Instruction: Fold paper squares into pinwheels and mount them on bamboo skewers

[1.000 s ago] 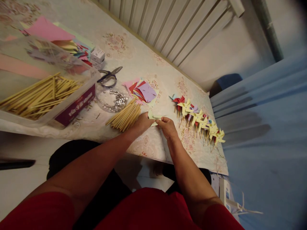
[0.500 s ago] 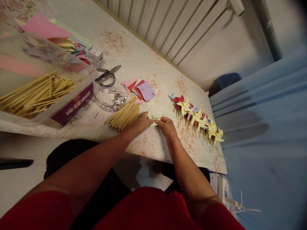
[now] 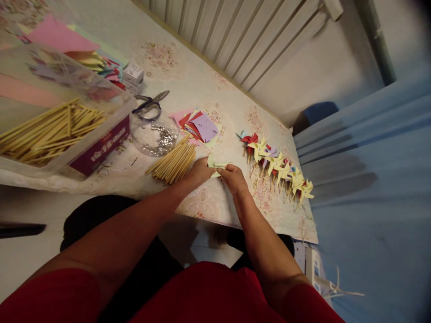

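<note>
Between my two hands is a pale green paper pinwheel (image 3: 215, 164), its blades curled inward. My left hand (image 3: 201, 171) is closed on its left side, and my right hand (image 3: 234, 176) pinches it from the right with thumb and finger. Whatever sits at the pinwheel's centre is hidden by my fingers. Just left of my left hand lies a fanned bundle of thin wooden sticks (image 3: 173, 162). Behind it is a pile of cut coloured paper squares (image 3: 204, 127), a purple one on top. Finished pinwheels on sticks (image 3: 276, 163) lie in a row to the right.
A clear round dish (image 3: 136, 137) holds small metal fasteners, with scissors (image 3: 150, 106) behind it. At the left stands a plastic box (image 3: 126, 110) of sticks. Pink paper (image 3: 59, 36) and small white boxes (image 3: 134, 74) lie farther back. A blue curtain (image 3: 363, 179) hangs at the right.
Both hands keep hold of the pale green pinwheel in nearly the same place. The view has shifted very slightly; nothing else has visibly moved.
</note>
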A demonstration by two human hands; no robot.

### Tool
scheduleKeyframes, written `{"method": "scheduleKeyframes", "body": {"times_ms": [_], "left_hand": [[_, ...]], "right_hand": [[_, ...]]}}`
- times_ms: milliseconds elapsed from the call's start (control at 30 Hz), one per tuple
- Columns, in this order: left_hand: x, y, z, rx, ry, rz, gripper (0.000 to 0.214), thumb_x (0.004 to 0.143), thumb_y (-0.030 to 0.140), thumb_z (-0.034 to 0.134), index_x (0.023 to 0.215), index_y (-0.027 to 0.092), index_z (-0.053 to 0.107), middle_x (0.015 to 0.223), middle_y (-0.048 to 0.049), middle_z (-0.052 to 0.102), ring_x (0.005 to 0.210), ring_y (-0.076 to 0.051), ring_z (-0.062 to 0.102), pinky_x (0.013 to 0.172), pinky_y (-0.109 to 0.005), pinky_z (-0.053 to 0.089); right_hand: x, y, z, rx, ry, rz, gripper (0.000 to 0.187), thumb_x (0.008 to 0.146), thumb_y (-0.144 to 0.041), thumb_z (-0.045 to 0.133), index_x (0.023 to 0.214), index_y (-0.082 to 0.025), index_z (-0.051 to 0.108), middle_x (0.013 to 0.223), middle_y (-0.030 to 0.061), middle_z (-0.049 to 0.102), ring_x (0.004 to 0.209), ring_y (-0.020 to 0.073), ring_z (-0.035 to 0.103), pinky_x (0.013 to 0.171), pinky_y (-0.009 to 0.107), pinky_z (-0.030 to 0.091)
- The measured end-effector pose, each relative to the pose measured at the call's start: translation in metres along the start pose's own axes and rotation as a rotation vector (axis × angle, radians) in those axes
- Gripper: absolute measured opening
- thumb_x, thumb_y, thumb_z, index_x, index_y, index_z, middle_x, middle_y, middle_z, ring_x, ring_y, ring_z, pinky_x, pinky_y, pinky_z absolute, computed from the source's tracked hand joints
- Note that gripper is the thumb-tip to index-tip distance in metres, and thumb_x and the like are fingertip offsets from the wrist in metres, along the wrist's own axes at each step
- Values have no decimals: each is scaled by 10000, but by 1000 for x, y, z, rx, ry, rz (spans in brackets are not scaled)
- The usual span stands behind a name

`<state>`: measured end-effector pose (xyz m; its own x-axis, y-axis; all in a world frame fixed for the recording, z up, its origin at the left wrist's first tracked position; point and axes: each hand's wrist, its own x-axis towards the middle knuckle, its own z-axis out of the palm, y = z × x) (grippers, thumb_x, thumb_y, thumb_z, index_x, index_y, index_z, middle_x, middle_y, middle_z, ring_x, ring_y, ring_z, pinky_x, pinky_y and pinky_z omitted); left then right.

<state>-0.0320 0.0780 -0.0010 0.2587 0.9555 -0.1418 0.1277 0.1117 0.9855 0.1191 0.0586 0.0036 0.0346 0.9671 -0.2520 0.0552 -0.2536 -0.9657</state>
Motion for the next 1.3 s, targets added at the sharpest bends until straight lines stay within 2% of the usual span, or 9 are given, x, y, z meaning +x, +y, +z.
{"method": "scheduleKeyframes", "body": {"times_ms": [333, 467, 733, 967, 1067, 1300], "left_hand": [[2, -9, 3, -278, -93, -83, 357, 642, 126, 623, 991, 100, 691, 842, -64, 715, 745, -159, 623, 666, -241, 470], [-1, -5, 1, -349, -121, -126, 338, 653, 184, 655, 978, 97, 690, 813, -63, 710, 694, -148, 607, 636, -241, 463], [-4, 0, -2, -121, -70, -106, 413, 671, 323, 691, 1019, 101, 688, 874, -61, 715, 755, -169, 617, 669, -250, 473], [-6, 6, -1, 25, -108, -90, 370, 715, 290, 650, 1015, 76, 679, 897, -75, 709, 760, -166, 609, 645, -236, 452], [-6, 5, 0, 66, -110, -71, 336, 721, 267, 629, 998, 83, 674, 889, -61, 701, 763, -159, 598, 658, -236, 446], [-12, -1, 1, -3, -117, 0, 270, 748, 298, 590, 935, 111, 641, 845, -25, 656, 760, -146, 565, 693, -255, 439]], "right_hand": [[-1, 2, -3, -86, 21, -40, 201, 661, -335, 702, 614, -185, 577, 512, -61, 503, 484, 79, 389, 511, 228, 297], [-3, 1, 0, -54, 26, -26, 176, 650, -316, 702, 630, -182, 590, 500, -64, 509, 477, 79, 394, 503, 225, 279], [-9, 5, 2, 115, 7, -6, 188, 601, -292, 752, 659, -184, 609, 581, -45, 601, 522, 95, 482, 547, 230, 354], [-12, 14, 0, 201, -6, -21, 228, 584, -298, 802, 696, -196, 633, 645, -26, 648, 596, 129, 566, 635, 266, 443], [-11, 17, -1, 198, -4, -10, 235, 578, -301, 813, 683, -194, 631, 620, -28, 637, 604, 135, 573, 641, 271, 453], [-12, 22, -4, 142, 17, -14, 278, 591, -332, 808, 619, -202, 564, 521, -60, 527, 519, 113, 491, 524, 247, 393]]}}
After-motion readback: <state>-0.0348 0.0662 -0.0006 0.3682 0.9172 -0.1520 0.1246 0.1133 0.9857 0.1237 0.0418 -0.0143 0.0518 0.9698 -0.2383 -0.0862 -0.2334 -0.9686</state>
